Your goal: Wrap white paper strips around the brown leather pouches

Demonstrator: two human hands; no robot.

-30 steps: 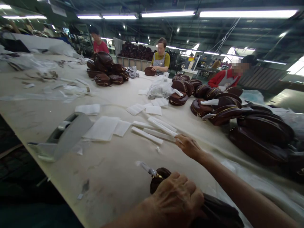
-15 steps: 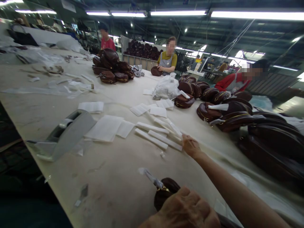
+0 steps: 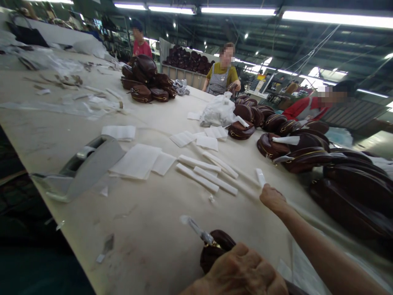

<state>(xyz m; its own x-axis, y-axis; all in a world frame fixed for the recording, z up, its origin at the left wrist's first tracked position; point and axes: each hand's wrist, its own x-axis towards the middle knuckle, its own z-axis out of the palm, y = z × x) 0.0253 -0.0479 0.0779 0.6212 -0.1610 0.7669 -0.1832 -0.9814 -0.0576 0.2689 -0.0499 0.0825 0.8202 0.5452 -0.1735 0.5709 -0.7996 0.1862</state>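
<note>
At the bottom of the view, my left hand (image 3: pixel 242 270) is closed over a small dark brown leather bag (image 3: pixel 210 258), hiding much of it. A plastic-wrapped zipper pull (image 3: pixel 199 231) sticks out from the bag's gold-coloured hardware. Further out to the right, my right hand (image 3: pixel 273 198) pinches one end of a white folded strip (image 3: pixel 260 177), held over the table. Left of that hand lie several similar white strips (image 3: pixel 196 177), loosely side by side. Flat white sheets (image 3: pixel 136 161) lie beyond them to the left.
A grey tape dispenser (image 3: pixel 89 164) stands near the table's left edge. Brown bags (image 3: pixel 307 153) line the right side, and another pile (image 3: pixel 144 78) sits at the back. A clear plastic bag (image 3: pixel 216 110) lies between. Co-workers stand at the far side (image 3: pixel 222 78) and right (image 3: pixel 310 107).
My right hand has moved right, away from the strips, taking one white strip with it. My left hand stays on the brown bag. The co-worker opposite has shifted their bag to the right.
</note>
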